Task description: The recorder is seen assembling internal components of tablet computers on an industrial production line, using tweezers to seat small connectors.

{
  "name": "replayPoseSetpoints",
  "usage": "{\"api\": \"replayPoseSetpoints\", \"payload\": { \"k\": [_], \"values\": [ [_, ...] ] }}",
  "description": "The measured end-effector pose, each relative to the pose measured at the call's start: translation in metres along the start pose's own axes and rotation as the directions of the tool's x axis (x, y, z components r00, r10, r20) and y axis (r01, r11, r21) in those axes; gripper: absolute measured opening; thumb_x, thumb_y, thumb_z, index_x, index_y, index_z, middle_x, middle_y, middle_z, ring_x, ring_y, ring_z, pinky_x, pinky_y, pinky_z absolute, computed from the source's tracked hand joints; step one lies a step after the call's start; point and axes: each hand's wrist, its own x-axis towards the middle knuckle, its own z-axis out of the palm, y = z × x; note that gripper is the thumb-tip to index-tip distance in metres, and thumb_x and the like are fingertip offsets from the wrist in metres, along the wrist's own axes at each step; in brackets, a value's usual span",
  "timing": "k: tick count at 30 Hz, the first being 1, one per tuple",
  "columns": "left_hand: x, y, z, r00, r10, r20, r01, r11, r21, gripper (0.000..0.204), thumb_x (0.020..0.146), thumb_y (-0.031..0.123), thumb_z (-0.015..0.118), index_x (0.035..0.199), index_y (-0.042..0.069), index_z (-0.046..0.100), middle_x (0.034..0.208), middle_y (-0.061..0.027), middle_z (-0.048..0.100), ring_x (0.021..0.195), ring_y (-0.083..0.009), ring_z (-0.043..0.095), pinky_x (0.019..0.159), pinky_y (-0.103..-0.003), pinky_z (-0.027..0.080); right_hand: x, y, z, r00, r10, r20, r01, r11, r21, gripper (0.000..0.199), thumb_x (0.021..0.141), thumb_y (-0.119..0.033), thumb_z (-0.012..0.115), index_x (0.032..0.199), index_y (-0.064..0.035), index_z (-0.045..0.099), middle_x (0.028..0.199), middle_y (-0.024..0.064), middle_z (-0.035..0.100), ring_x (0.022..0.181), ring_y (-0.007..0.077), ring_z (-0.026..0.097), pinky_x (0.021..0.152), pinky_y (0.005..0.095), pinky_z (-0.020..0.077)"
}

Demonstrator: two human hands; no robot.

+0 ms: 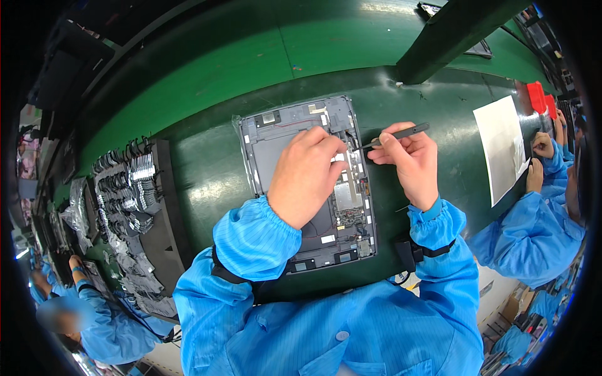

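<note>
An opened dark grey device casing (266, 160), of a tablet or laptop, lies on the green bench with its inner parts showing. Along its right half runs a circuit board (348, 216) with a silvery plate and small components. My left hand (308, 175) bends over the casing's upper middle, thumb and forefinger drawn close together; whatever sits between them is too small to make out. Black tweezers (411, 130) rest in my right hand (411, 160), gripped by thumb and fingers. Their thin tip points left, to the upper right part of the board near my left fingertips.
On the left stands a dark tray (166, 207) filled with rows of small black and silver parts (128, 188). A white sheet (500, 147) lies to the right, near red objects (537, 98). A dark post (448, 41) rises behind. Co-workers in blue sit at both sides.
</note>
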Motion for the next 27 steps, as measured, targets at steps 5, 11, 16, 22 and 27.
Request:
{"api": "replayPoseSetpoints", "payload": {
  "k": [5,11,16,22,27],
  "values": [
    [-0.0001,0.0006,-0.0012,1.0,-0.001,0.001,0.001,1.0,0.001,0.018,0.076,0.004,0.075,0.092,0.001,0.068,0.086,-0.0105,0.063,0.078,-0.0252,0.067,0.068,-0.035,0.054,-0.0035,-0.0003,0.0038,0.998,-0.066,0.006,0.066,0.995,-0.071,0.013,0.092,-0.002,0.062,0.102,0.0061,0.058,0.086,0.0136,0.068,0.075,0.0202,0.071,0.067,0.0278,0.0589],
    [-0.0004,-0.0011,-0.0003,1.0,0.003,-0.003,-0.003,1.0,-0.009,0.019,0.076,0.005,0.075,0.093,0.002,0.068,0.086,-0.0106,0.062,0.078,-0.026,0.066,0.068,-0.035,0.054,-0.0003,-0.0001,0.0017,1.0,0.022,0.002,-0.022,1.0,0.009,0.013,0.092,-0.001,0.063,0.102,0.0062,0.058,0.086,0.0131,0.068,0.074,0.0196,0.071,0.067,0.0272,0.0587],
    [0.0003,-0.0037,-0.0001,1.0,0.016,0.013,-0.016,1.0,0.002,0.019,0.078,0.007,0.074,0.095,0.003,0.068,0.087,-0.0106,0.062,0.078,-0.0269,0.066,0.069,-0.036,0.053,-0.0005,0.0015,0.0031,1.0,-0.019,-0.004,0.019,1.0,-0.017,0.013,0.092,-0.001,0.063,0.102,0.0065,0.058,0.085,0.0132,0.068,0.074,0.0195,0.071,0.066,0.0268,0.0588],
    [0.0015,-0.0009,-0.0033,0.996,0.085,0.034,-0.085,0.996,0.013,0.025,0.078,0.007,0.073,0.103,0.009,0.069,0.088,-0.0079,0.059,0.082,-0.0269,0.062,0.072,-0.038,0.051,-0.0006,0.0019,0.0038,1.0,-0.026,-0.002,0.026,1.0,-0.005,0.013,0.092,-0.001,0.063,0.101,0.0065,0.058,0.086,0.0131,0.068,0.075,0.0192,0.071,0.067,0.0271,0.059],
    [0.0016,0.0001,-0.0035,0.992,0.113,0.056,-0.116,0.993,0.039,0.031,0.078,0.007,0.073,0.108,0.012,0.069,0.09,-0.0062,0.056,0.089,-0.0269,0.058,0.078,-0.039,0.049,-0.0025,0.0003,0.0049,0.999,-0.032,-0.001,0.032,0.999,-0.016,0.013,0.092,-0.001,0.063,0.101,0.006,0.059,0.086,0.0125,0.068,0.076,0.019,0.071,0.068,0.0267,0.0587]
  ]
}}
